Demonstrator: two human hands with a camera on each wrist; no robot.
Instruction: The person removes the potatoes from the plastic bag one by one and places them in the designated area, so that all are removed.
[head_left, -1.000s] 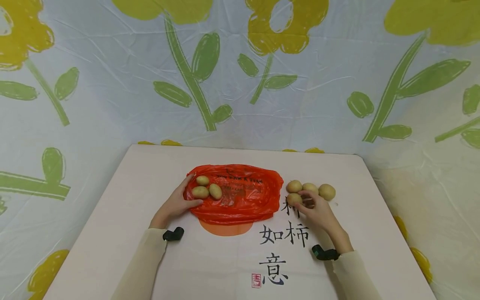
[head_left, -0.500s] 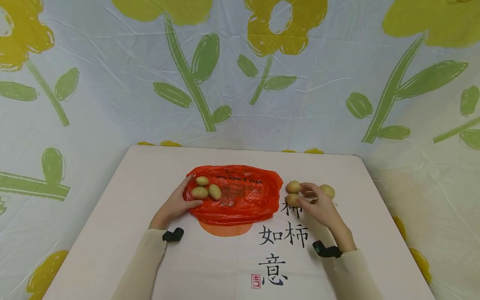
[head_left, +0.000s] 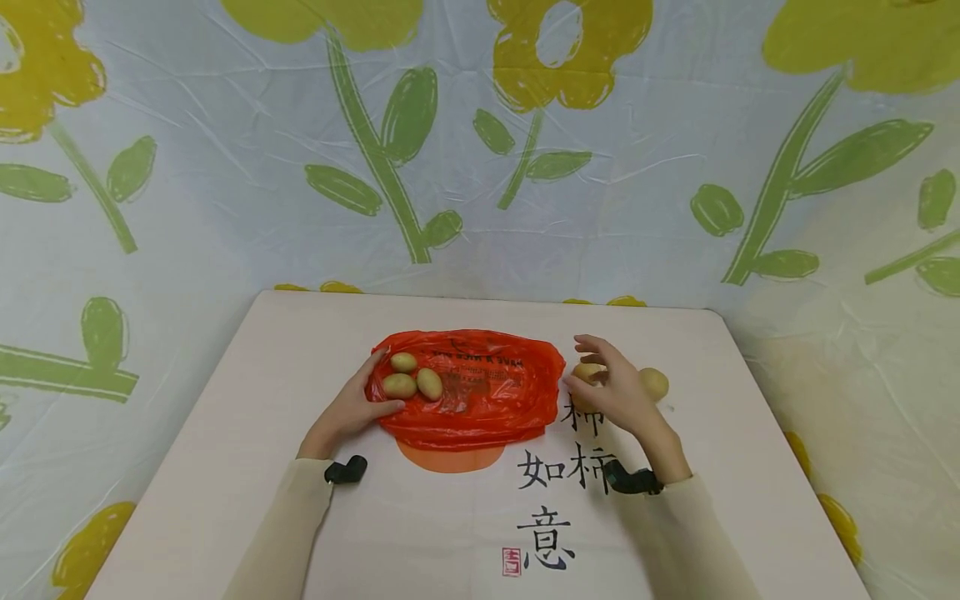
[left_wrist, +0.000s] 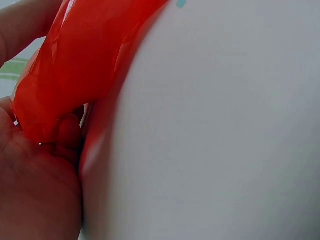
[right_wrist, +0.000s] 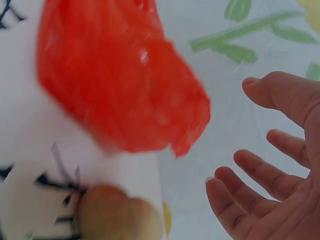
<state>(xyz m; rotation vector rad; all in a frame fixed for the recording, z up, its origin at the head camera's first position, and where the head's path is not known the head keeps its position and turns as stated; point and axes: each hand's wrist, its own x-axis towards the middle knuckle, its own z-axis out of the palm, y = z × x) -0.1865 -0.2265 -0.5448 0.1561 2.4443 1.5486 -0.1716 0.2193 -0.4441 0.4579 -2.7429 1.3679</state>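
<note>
A crumpled red plastic bag (head_left: 495,392) with dark printing lies spread on the table, three small potatoes (head_left: 430,384) resting on its left part. At its left edge my left hand (head_left: 351,412) grips the bag; the left wrist view shows the red plastic (left_wrist: 80,55) between thumb and curled fingers. Raised just off the bag's right end, my right hand (head_left: 622,392) holds nothing. Its fingers (right_wrist: 262,175) are spread apart in the right wrist view. Behind and below that hand in the head view are potatoes (head_left: 585,372), partly covered by it; another potato (head_left: 654,384) shows on its right.
A pale cloth (head_left: 420,533) with black brushed characters (head_left: 547,540) and an orange shape (head_left: 453,460) covers the table. A flower-printed curtain (head_left: 637,192) stands behind and at both sides.
My right hand has come away from the potatoes on the right, moving up and left toward the bag with its fingers spreading. The left hand and the bag stay where they were.
</note>
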